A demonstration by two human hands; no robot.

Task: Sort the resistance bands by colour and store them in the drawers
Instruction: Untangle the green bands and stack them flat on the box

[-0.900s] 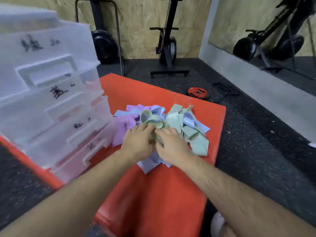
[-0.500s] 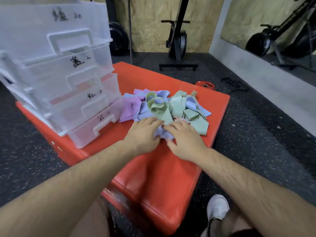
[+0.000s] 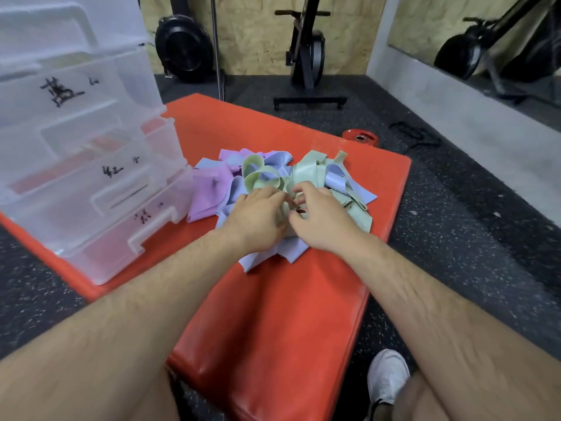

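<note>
As I judge it, the sorting is only at its beginning. The resistance bands (image 3: 285, 185) lie in one mixed heap on the orange mat (image 3: 273, 314), just beside the drawers (image 3: 91, 165). The green bands (image 3: 306, 173) are mostly to the right, the lilac bands (image 3: 208, 189) to the left, and the blue bands (image 3: 274, 159) between and under them. No colour is set apart yet. The drawers look pushed in, and through their cloudy walls I see only a reddish tone, so I cannot tell if any band is inside. Nearly all is left to do: separate the colours, open each drawer, put the bands in.

The left hand (image 3: 258, 217) and the right hand (image 3: 321, 220) are close together on the near side of the heap. The fingers of both are bent, with the tips in among the green bands, but I cannot tell if they pinch one or only rest on it.

The bands are looped through each other, which may hinder lifting one alone. The handwritten marks on the drawer fronts I cannot read. Farther off on the floor are a red weight plate (image 3: 360, 137) and an exercise machine (image 3: 306, 50), and a white shoe (image 3: 387, 375) is beside the mat. None of these is in the way.
</note>
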